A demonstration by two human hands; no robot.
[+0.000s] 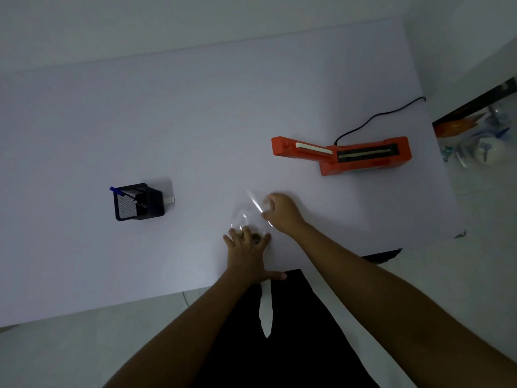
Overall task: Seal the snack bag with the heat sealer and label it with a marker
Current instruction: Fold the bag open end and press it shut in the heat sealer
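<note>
A clear snack bag [247, 212] lies on the white table [167, 121] just ahead of me, with small brown snacks at its near end. My left hand [247, 254] lies flat with fingers spread, pressing the bag's near end. My right hand [281, 211] pinches the bag's right edge near its open top. The orange heat sealer [344, 155] stands at the back right with its arm raised, a black cord running off behind it. A blue marker [127, 195] leans inside the black mesh holder [138, 202] to the left.
The table's near edge runs just below my left hand. At the far right, off the table, a dark shelf [475, 130] holds orange and pale packets. A wall rises behind the table.
</note>
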